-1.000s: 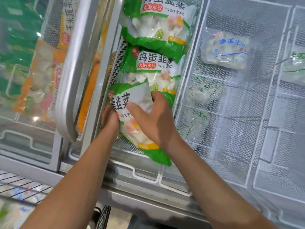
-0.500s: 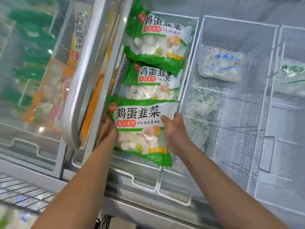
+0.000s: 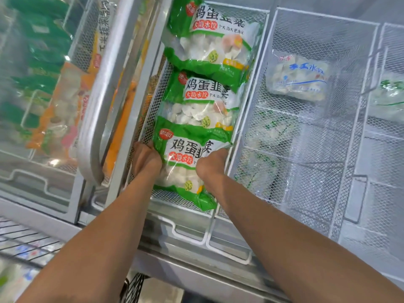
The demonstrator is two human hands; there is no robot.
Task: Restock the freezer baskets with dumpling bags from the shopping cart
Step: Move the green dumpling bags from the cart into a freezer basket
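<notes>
left hand [image 3: 146, 157] gripped near dumpling bag [image 3: 188, 162] left edge | right hand [image 3: 213, 164] gripped right edge | bag in left freezer basket [image 3: 251, 101]

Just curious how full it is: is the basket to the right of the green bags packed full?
No, the right-hand basket holds only one pale dumpling bag on bare mesh.

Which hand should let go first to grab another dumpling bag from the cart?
Probably the left hand: the shopping cart sits at lower left, on its side. The right hand can steady the green dumpling bag.
</notes>
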